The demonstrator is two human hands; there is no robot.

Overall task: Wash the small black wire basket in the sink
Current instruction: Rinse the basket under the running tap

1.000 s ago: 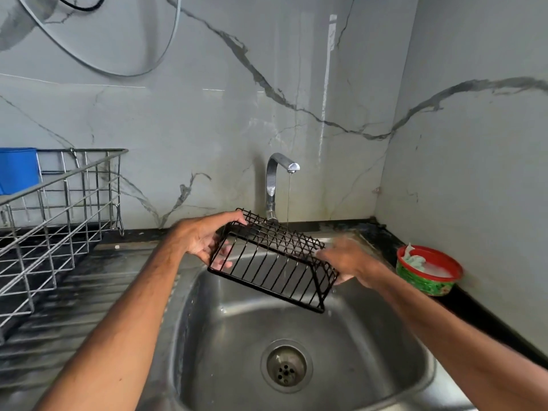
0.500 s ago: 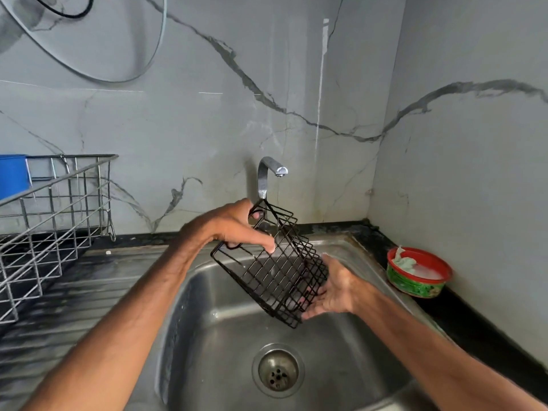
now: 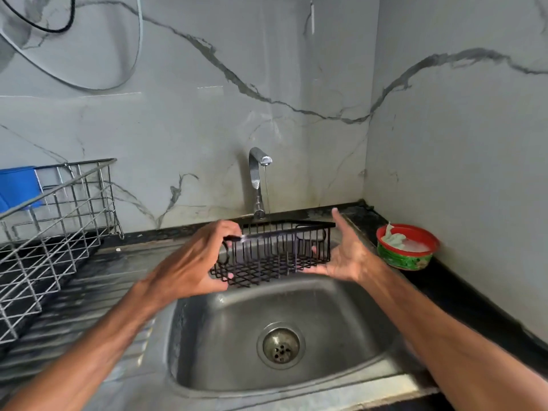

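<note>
The small black wire basket (image 3: 275, 256) is held level and upright above the steel sink (image 3: 341, 310), under the chrome tap (image 3: 256, 179). A thin stream of water falls from the tap onto the basket's back edge. My left hand (image 3: 192, 262) grips the basket's left end, fingers curled over the rim. My right hand (image 3: 345, 256) supports the right end with the palm against it, thumb and fingers spread. The drain (image 3: 280, 347) lies below the basket.
A steel wire dish rack (image 3: 53, 232) stands on the ribbed draining board at left, with a blue container (image 3: 19, 186) behind it. A red-and-green bowl (image 3: 407, 247) of soapy water with a cloth sits on the black counter at right, near the wall corner.
The basket turned from a steep tilt to level and upright under the water stream. My right hand moved from beneath the basket to its right end; my left hand shifted to the left end.
</note>
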